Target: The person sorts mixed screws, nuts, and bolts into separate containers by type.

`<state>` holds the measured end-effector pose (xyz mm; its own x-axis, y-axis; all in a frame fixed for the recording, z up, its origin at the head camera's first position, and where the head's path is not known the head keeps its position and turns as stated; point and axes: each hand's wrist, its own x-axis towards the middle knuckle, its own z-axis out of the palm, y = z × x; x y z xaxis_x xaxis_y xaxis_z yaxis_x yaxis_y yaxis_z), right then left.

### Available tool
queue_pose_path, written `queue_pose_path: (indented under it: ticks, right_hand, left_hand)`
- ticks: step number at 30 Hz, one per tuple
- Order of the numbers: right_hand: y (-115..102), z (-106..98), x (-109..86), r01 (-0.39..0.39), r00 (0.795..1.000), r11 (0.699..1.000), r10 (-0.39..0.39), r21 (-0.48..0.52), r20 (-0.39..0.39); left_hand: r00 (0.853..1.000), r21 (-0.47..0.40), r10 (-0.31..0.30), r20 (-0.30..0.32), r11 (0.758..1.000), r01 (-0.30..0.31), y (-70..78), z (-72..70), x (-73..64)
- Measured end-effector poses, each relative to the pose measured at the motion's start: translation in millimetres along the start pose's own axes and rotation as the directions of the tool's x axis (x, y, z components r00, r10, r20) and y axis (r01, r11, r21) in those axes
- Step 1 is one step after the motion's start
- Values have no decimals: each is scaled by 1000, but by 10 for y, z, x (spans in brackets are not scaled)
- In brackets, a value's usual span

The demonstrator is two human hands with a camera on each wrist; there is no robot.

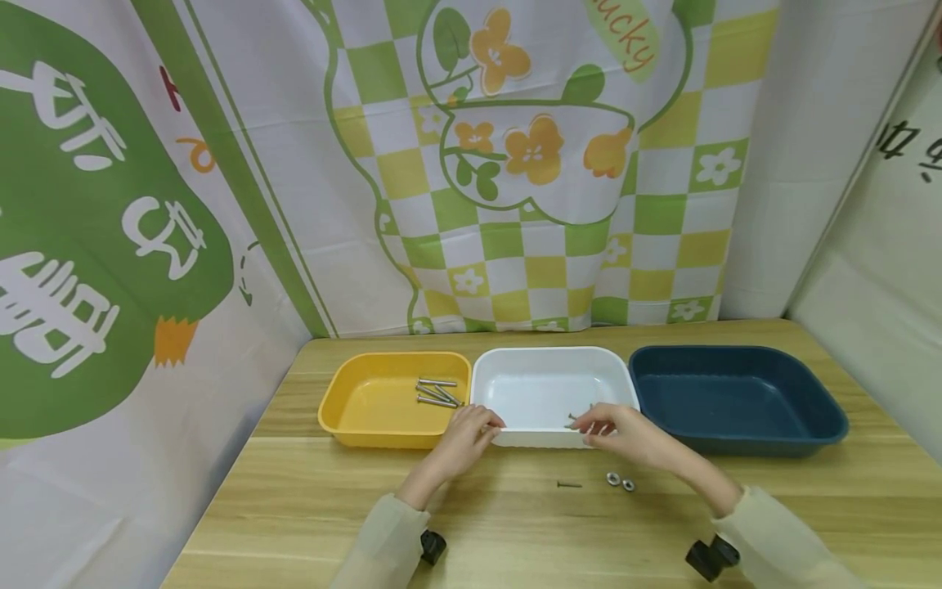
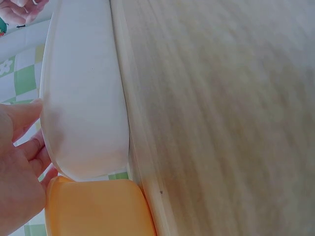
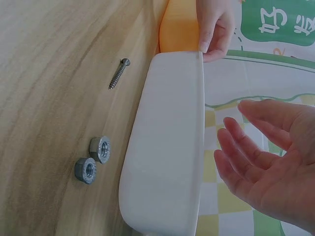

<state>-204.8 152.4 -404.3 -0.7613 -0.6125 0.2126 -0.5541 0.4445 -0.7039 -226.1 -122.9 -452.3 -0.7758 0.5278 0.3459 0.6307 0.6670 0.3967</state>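
Note:
My left hand [image 1: 465, 438] grips the near rim of the white tray [image 1: 540, 438] at its left corner, thumb outside and fingers inside. Over the same rim, farther right, my right hand [image 1: 625, 433] hovers with fingers loosely bent and parted. Nothing shows between those fingers in the right wrist view. Small screws [image 1: 571, 417] are inside the white tray by the right fingertips, partly hidden. On the table in front lie one small screw [image 3: 119, 73] and two hex flange nuts, the upper nut [image 3: 100, 149] beside the lower nut [image 3: 85, 170].
The yellow tray [image 1: 353, 438] stands left of the white tray, with several long bolts [image 1: 437, 393] in it. To the right, close against the white tray, is a dark blue tray [image 1: 743, 446]. A patterned curtain [image 1: 515, 270] hangs behind the wooden table [image 1: 508, 523].

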Motion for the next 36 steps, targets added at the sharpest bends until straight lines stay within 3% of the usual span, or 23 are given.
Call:
queue_pose_path:
  ticks: [7,16,23,36]
  right_hand:
    - [11,72,-66,17,1000,1000,-17,4,9]
    - [58,179,-108,-17,998,999,15,48,58]
    - [176,329,-112,127,991,991,-128,33,34]
    - [246,436,-98,58,993,996,-64,63,100]
  left_hand:
    - [1000,3,1,3,1000,-1,1,0,-4]
    - [1000,9,5,1,1000,-5,-13,8,-1]
    - [1000,7,-1,6,1000,1,-9,3,5]
    - [1000,14,-4,12,1000,4,-5,6,5]
